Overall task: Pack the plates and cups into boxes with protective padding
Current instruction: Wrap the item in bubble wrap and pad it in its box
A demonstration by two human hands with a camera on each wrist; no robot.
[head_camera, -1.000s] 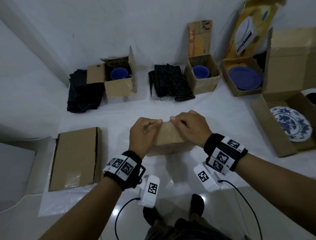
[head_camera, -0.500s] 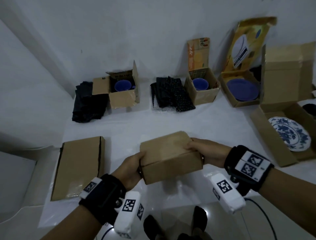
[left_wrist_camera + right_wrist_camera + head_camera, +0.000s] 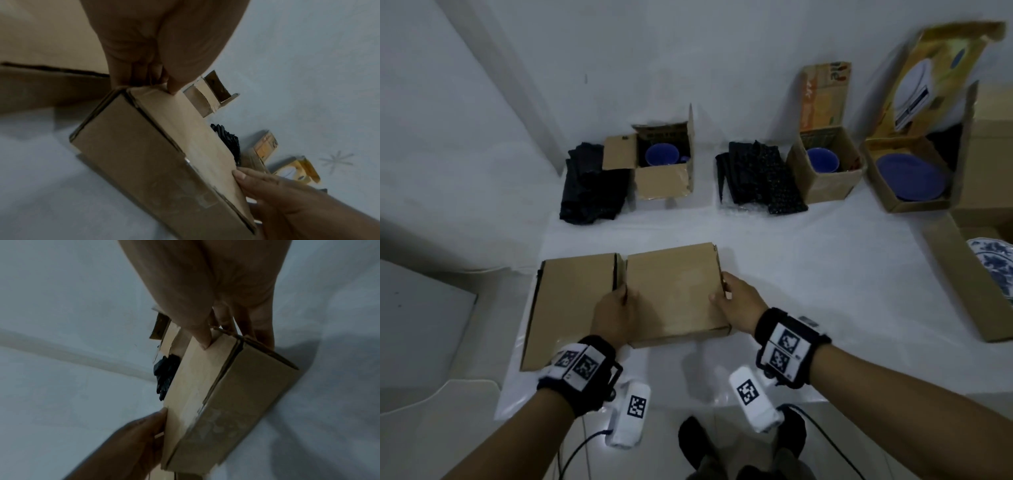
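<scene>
A closed brown cardboard box (image 3: 674, 291) (image 3: 144, 154) (image 3: 222, 394) sits low on the white sheet, right beside another closed flat box (image 3: 571, 308). My left hand (image 3: 616, 308) grips its left edge, thumb on the lid. My right hand (image 3: 736, 301) grips its right edge the same way. At the back, two open boxes each hold a blue cup (image 3: 661, 155) (image 3: 822, 160). A blue plate (image 3: 911, 176) lies in an open box at back right. A blue-patterned white plate (image 3: 996, 263) lies in a box at the far right.
Two piles of black padding (image 3: 592, 185) (image 3: 760, 178) lie beside the cup boxes. A yellow printed box lid (image 3: 935, 78) leans on the wall. The white sheet (image 3: 825, 274) ends near my feet; a grey step (image 3: 421, 325) is at the left.
Both hands pressed the lid shut, lifted the closed box and carried it left. It is now down beside the other closed box.
</scene>
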